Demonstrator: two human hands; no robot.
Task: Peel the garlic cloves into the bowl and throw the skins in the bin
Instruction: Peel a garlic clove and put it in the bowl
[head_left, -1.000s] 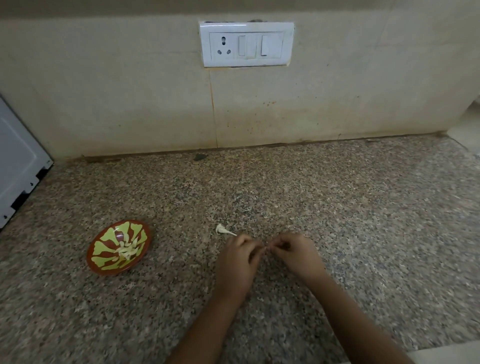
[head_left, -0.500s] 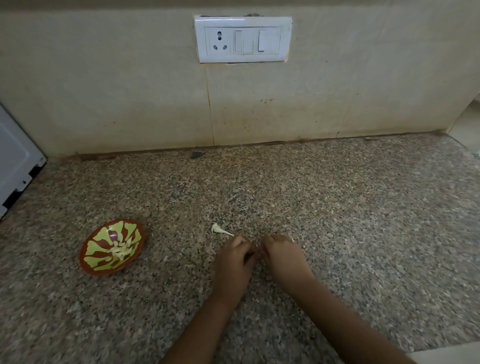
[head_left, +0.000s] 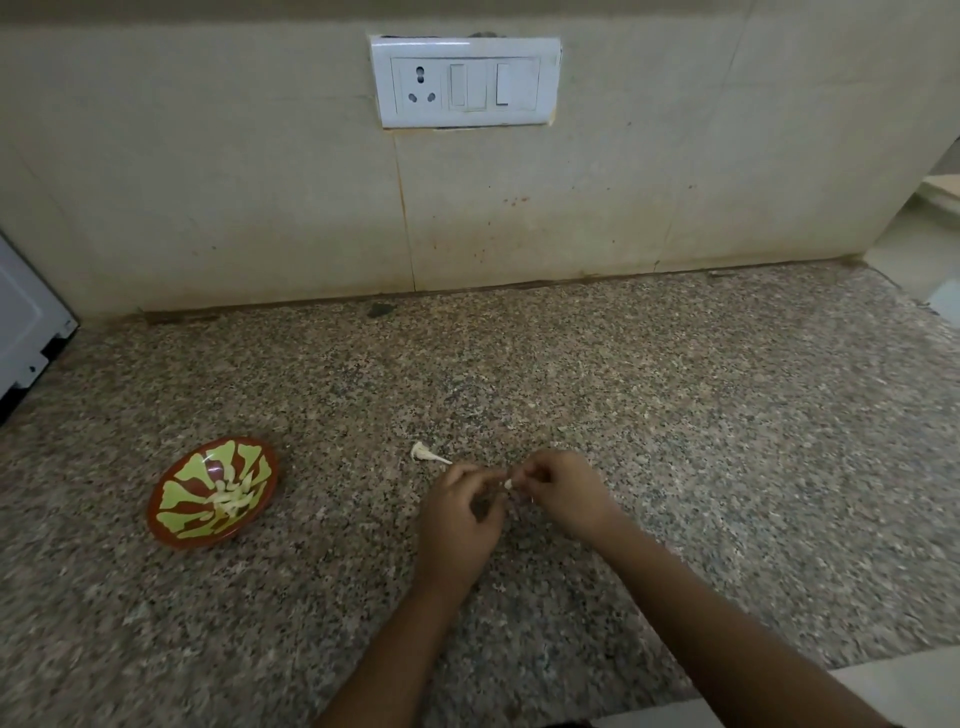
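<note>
Low over the granite counter, my left hand (head_left: 460, 512) and my right hand (head_left: 558, 491) meet fingertip to fingertip. Between them they pinch a small pale garlic clove (head_left: 508, 484), most of it hidden by the fingers. A white garlic stem piece (head_left: 425, 453) lies on the counter just left of my left hand. The red-brown bowl (head_left: 171, 530) with a yellow-green pattern sits further left and holds several peeled cloves (head_left: 234, 503). No bin is in view.
The speckled granite counter (head_left: 675, 415) runs back to a tiled wall carrying a white socket panel (head_left: 465, 82). A white appliance corner (head_left: 23, 332) juts in at the left edge. The counter's front edge (head_left: 883, 680) shows at the lower right.
My hands have stayed together at the same spot, with the fingers shifting on the clove; a bit of the pale clove now shows between them. The camera view shifted slightly.
</note>
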